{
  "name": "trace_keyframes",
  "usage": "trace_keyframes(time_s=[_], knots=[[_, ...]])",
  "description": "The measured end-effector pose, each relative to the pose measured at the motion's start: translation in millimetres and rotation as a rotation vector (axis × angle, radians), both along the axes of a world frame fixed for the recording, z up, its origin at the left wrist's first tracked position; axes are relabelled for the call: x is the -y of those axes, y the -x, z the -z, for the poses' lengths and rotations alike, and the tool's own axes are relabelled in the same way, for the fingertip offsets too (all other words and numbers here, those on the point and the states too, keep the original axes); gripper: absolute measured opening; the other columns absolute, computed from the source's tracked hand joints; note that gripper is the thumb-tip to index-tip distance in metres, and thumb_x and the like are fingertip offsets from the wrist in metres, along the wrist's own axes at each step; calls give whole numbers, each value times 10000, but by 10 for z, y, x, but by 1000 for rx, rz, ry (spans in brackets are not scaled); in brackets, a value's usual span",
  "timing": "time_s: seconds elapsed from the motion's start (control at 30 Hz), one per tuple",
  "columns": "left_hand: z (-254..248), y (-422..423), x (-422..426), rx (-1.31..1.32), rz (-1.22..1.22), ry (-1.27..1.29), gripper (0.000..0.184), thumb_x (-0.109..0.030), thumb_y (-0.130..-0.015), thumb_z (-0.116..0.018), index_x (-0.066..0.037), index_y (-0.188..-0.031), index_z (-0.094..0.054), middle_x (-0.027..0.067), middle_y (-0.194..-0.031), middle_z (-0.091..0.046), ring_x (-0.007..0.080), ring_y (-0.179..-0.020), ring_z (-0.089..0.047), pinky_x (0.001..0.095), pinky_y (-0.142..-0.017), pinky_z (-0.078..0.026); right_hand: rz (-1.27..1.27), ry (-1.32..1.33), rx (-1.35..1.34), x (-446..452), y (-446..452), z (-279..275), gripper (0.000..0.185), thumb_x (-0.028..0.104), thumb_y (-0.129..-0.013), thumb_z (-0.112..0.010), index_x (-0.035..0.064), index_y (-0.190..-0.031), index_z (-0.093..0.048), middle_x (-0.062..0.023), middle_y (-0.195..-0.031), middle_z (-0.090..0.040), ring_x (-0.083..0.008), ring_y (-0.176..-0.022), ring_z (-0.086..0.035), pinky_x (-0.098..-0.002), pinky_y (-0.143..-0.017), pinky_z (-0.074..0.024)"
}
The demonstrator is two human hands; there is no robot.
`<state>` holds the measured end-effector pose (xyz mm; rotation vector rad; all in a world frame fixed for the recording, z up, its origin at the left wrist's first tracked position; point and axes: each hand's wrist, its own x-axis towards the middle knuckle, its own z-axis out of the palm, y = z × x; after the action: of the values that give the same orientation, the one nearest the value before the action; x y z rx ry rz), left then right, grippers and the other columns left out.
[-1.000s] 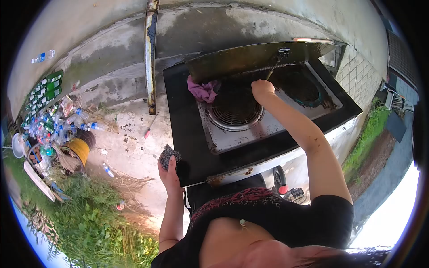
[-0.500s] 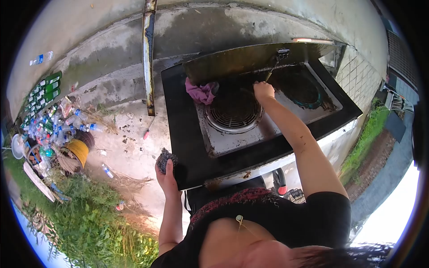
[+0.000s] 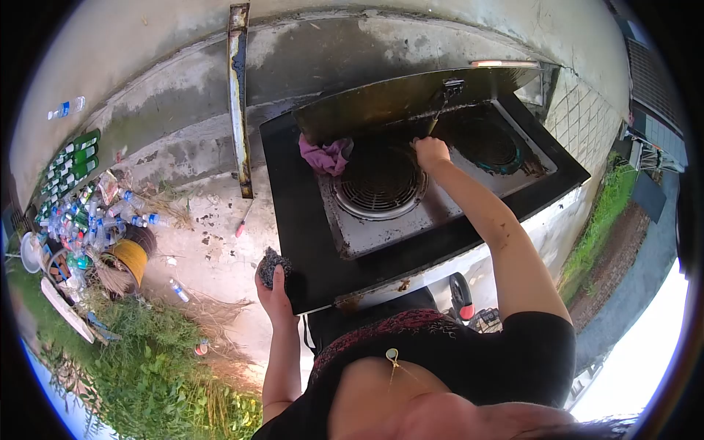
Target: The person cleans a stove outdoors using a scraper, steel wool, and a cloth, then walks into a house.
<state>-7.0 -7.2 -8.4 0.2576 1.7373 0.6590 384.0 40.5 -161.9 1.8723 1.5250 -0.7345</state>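
Observation:
A dark wire scouring pad (image 3: 274,268) is in my left hand (image 3: 276,293), at the near left corner of the black range hood (image 3: 295,249). My right hand (image 3: 431,154) is closed round the end of a thin tool (image 3: 435,122), whose dark bristly head lies against the raised back panel (image 3: 352,117). Below that hand are a round fan grille (image 3: 380,192) and, to its right, a second, dark round opening (image 3: 488,143). A crumpled purple cloth (image 3: 325,155) rests on the hood left of the grille.
A rusty metal post (image 3: 239,103) rises left of the hood. Plastic bottles (image 3: 95,220), a yellow bucket (image 3: 129,258) and green plants (image 3: 154,359) are farther left. A concrete wall (image 3: 315,55) stands behind. Something black and red (image 3: 462,295) lies below the hood's front edge.
My right hand has shifted slightly left with the tool. My left hand still holds the scouring pad at the corner. The whole view has shifted a little.

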Motion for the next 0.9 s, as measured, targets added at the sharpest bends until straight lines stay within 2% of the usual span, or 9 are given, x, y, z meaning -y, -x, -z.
trace_keyframes(time_s=[0.07, 0.17, 0.27, 0.43, 0.6, 0.63, 0.7, 0.8, 0.9], knots=[[24, -25, -40, -3, -29, -14, 364, -136, -798, -555, -7, -1109, -416, 70, -992, -505, 144, -878, -493, 259, -775, -408, -13, 107, 10, -77, 86, -250, 163, 115, -757, -473, 52, -818, -610, -145, -820, -608, -277, -776, -600, -351, -641, -498], [27, 15, -2, 25, -19, 5, 360, -132, -801, -549, -7, -1110, -413, 68, -990, -502, 146, -876, -492, 263, -776, -408, 47, 128, 51, -116, 129, -213, 157, 85, -733, -484, 49, -793, -624, -146, -831, -609, -276, -797, -598, -349, -677, -492], [-25, -62, -60, -21, -70, 20, 349, -125, -807, -538, -6, -1109, -409, 63, -972, -503, 142, -866, -492, 262, -768, -409, 52, 61, 55, -183, -15, 69, 158, 89, -726, -490, 46, -808, -619, -140, -825, -611, -276, -797, -598, -355, -684, -490], [-6, -50, -96, 9, -68, 18, 352, -119, -808, -534, -8, -1115, -402, 64, -972, -503, 140, -866, -492, 256, -768, -409, 25, 134, 72, -186, 40, -272, 175, 111, -742, -471, 51, -817, -617, -142, -861, -605, -278, -813, -594, -358, -682, -489], [-48, -61, -70, -14, -93, 27, 362, -120, -805, -540, -2, -1117, -400, 71, -988, -501, 142, -871, -492, 255, -776, -406, 61, 33, 136, -279, -41, 37, 177, 75, -738, -471, 53, -809, -632, -132, -846, -612, -251, -806, -601, -353, -644, -499], [-62, -46, -32, -15, -85, 26, 360, -120, -805, -540, -1, -1115, -401, 71, -990, -501, 142, -871, -492, 254, -777, -406, 61, 42, 78, -260, -150, -22, 164, 105, -735, -480, 44, -786, -624, -148, -849, -606, -280, -797, -597, -354, -668, -491], [-3, -28, -25, -4, -78, 5, 357, -120, -805, -540, 2, -1112, -403, 71, -992, -501, 142, -871, -492, 252, -778, -405, -9, 139, 35, -241, -200, -254, 165, 109, -737, -486, 43, -804, -621, -147, -853, -607, -279, -817, -593, -351, -684, -488], [-22, -64, -74, 1, -93, 31, 350, -127, -807, -540, 3, -1105, -409, 69, -982, -501, 141, -860, -494, 253, -770, -406, 27, 175, 69, -205, 122, -408, 187, 111, -753, -468, 38, -844, -614, -151, -872, -603, -275, -834, -589, -357, -704, -483], [-17, -62, -84, -20, -72, 40, 349, -128, -808, -540, 2, -1104, -410, 65, -961, -506, 138, -845, -497, 251, -748, -413, 92, 93, 94, -186, -5, 48, 192, 98, -748, -461, 43, -847, -615, -155, -876, -601, -276, -831, -590, -362, -700, -484]])
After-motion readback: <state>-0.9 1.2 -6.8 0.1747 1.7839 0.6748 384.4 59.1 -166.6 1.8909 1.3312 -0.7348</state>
